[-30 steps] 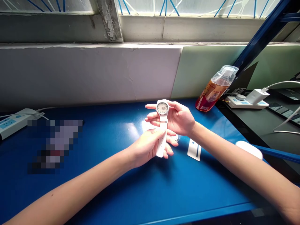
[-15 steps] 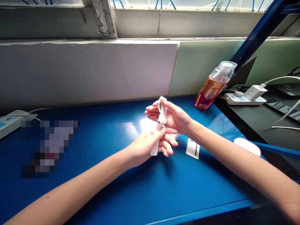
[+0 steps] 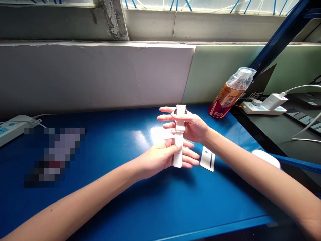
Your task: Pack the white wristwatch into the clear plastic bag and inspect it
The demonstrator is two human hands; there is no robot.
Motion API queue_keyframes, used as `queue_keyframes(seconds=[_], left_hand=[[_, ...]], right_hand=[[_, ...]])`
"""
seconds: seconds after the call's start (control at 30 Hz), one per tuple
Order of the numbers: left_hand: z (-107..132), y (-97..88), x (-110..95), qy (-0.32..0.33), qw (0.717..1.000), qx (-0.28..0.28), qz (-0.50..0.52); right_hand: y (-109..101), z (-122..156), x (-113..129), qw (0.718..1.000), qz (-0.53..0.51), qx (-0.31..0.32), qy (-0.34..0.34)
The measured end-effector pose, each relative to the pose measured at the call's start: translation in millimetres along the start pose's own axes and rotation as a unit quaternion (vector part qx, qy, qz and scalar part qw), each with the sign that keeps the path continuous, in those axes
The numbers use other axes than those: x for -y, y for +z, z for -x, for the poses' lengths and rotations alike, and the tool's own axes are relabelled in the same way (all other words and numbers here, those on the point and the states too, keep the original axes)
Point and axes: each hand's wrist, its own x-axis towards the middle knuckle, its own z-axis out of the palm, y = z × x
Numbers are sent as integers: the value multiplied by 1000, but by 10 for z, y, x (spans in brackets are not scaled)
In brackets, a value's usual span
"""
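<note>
A white wristwatch (image 3: 178, 147) hangs upright between my two hands, its strap threaded through the buckle and its free end pointing down. My left hand (image 3: 167, 154) pinches the lower strap under the thumb, the other fingers stretched out behind it. Higher up, my right hand (image 3: 194, 125) grips the watch by its upper part, thumb across the front and fingers spread to the left. The dark edge of the watch case shows near the top; its face is hidden. A small white slotted card (image 3: 207, 160) lies on the blue table (image 3: 140, 207), right of my left fingertips.
A bottle of reddish drink (image 3: 227, 95) stands by the wall. Behind it, a white power strip (image 3: 263, 108) holds a charger. Another power strip (image 3: 17, 129) and a blurred-out object (image 3: 56, 155) lie on the left. A white rounded object (image 3: 265, 158) sits beyond my right forearm.
The watch has shifted slightly right and turned from tilted to nearly vertical. My left hand has moved right with it, its fingers straighter. My right fingers have spread more.
</note>
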Motion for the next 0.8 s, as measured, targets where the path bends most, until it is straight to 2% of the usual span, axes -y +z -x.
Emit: queue_keyframes(seconds=[0.37,0.63,0.8], left_hand=[[-1,-9,26,-12,1000,-8,-4],[-12,-40,47,-5,1000,-6,5],[2,-58,4,-10,1000,-17,8]], right_hand=[[48,2,-28,1000,-20,9,17],[74,-8,-5,998,-19,-31,45],[59,-10,5,998,-11,-63,12]])
